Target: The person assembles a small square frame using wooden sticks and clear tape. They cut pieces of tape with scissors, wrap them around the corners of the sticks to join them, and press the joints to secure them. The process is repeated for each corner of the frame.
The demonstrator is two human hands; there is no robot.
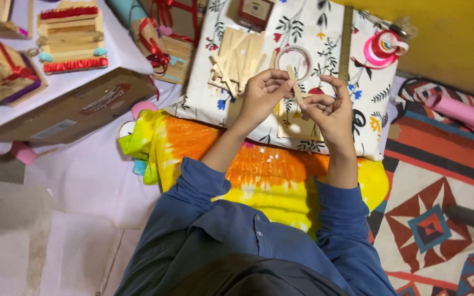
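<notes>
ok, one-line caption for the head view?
Both hands hold one wooden craft stick above a floral cloth strewn with more sticks.

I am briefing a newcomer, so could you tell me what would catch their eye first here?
At centre, the left hand and right hand hold one flat pale wooden craft stick between them. Below lies a bright orange-and-yellow tie-dye cloth; more sticks are piled on the floral cushion behind.

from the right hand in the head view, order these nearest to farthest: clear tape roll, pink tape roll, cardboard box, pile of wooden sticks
From the right hand:
1. clear tape roll, just above it
2. pile of wooden sticks, up and leftward
3. pink tape roll, upper right; close to the sticks' rank
4. cardboard box, far left
</notes>
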